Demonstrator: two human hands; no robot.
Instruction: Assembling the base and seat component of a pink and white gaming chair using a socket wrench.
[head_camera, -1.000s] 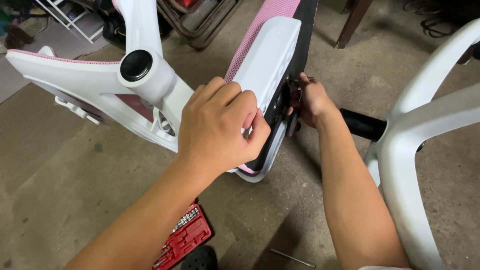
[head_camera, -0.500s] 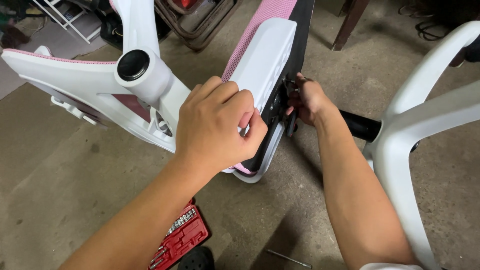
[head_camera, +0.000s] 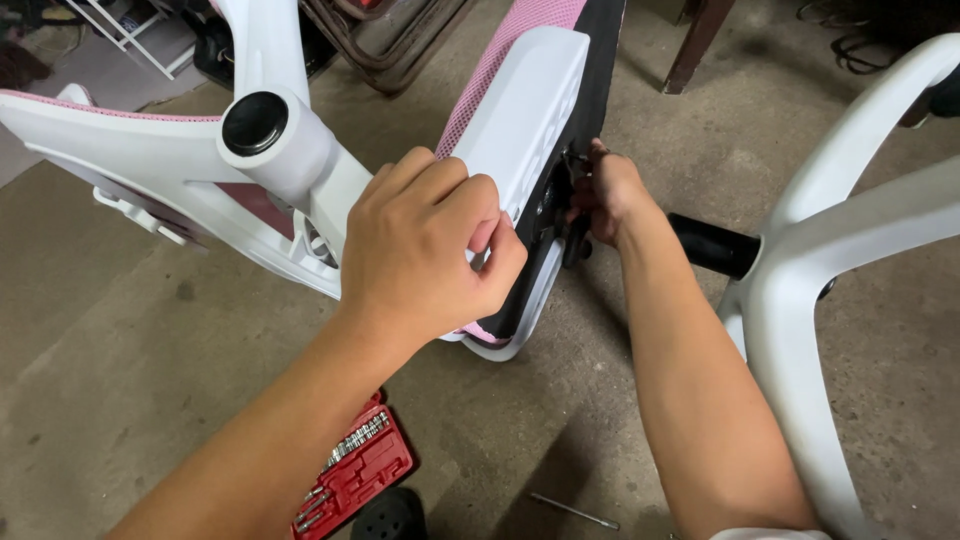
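Observation:
A white and pink office chair seat (head_camera: 525, 130) lies tipped on its side on the concrete floor, with its white frame and a black round socket (head_camera: 253, 123) to the left. My left hand (head_camera: 425, 245) grips the seat's white edge, fingers curled over it. My right hand (head_camera: 610, 195) reaches behind the seat's black underside and is closed around a small dark part there; what it pinches is hidden.
A white chair base (head_camera: 800, 300) with a black cylinder (head_camera: 712, 245) stands at the right. A red socket tool case (head_camera: 355, 470) lies on the floor below my left arm, beside a black caster (head_camera: 390, 515) and a thin metal rod (head_camera: 573, 511).
The view has shifted slightly. Both hands stay on the seat in nearly the same grip; my right hand has barely moved behind the seat.

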